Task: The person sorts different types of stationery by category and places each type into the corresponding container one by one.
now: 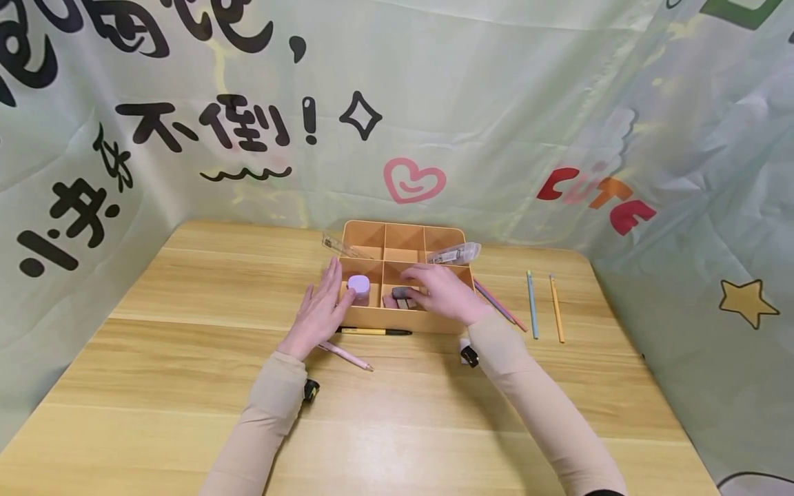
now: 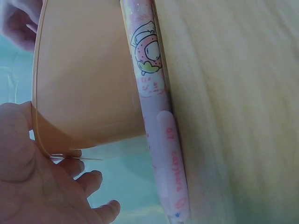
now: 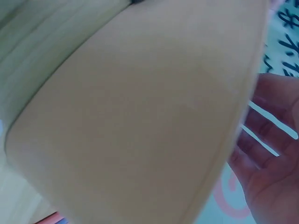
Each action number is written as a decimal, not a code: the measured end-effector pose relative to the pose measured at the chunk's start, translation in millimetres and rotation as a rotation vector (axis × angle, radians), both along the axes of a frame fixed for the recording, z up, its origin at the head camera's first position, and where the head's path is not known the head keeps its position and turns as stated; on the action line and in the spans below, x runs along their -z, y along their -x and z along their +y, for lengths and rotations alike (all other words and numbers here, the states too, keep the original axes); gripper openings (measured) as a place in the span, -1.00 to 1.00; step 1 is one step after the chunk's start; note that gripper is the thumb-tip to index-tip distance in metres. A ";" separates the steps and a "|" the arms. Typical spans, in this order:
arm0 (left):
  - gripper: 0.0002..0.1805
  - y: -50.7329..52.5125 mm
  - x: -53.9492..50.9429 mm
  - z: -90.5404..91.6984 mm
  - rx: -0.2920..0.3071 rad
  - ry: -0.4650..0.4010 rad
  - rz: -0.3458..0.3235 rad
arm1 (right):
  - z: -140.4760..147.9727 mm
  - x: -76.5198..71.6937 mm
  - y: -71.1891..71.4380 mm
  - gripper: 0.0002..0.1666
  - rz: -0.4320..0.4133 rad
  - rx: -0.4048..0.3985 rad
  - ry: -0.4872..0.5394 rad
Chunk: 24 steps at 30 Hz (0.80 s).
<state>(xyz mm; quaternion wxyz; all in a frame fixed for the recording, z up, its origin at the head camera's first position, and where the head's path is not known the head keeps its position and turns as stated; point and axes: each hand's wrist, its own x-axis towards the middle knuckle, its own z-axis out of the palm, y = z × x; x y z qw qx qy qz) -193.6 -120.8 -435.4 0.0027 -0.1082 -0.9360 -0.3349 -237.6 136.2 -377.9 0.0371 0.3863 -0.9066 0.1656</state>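
Note:
The left hand [image 1: 318, 308] lies along the left side of the orange divided box [image 1: 403, 318], fingers extended outside and thumb over the rim, near a lilac object [image 1: 358, 284] in the front left compartment. Over the front middle compartment reaches the right hand [image 1: 445, 293], its fingers slightly bent and its thumb at a dark grey block [image 1: 402, 293]. A pink block [image 1: 389, 302] and another small block lie beside it. The right wrist view has the right hand [image 3: 273, 149] behind the box wall [image 3: 140, 112]; the fingertips are hidden there.
Clear packages rest on the box's left [image 1: 344, 246] and right [image 1: 455, 253] edges. A yellow-and-black pen [image 1: 372, 332] and a pink pen [image 1: 347, 355] lie in front. Right of the box are a blue pencil [image 1: 533, 306], an orange pencil [image 1: 557, 310] and two crossed pencils [image 1: 501, 306].

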 end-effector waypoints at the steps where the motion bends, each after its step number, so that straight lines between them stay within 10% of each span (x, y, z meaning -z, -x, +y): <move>1: -0.22 -0.1 -0.1 0.0 0.000 -0.001 0.001 | 3.1 -1.6 -2.8 -0.69 0.000 0.003 0.028; 24: -0.22 -0.9 -0.7 0.9 -0.001 0.000 0.001 | 87.2 5.7 -61.7 -0.65 0.096 0.271 0.414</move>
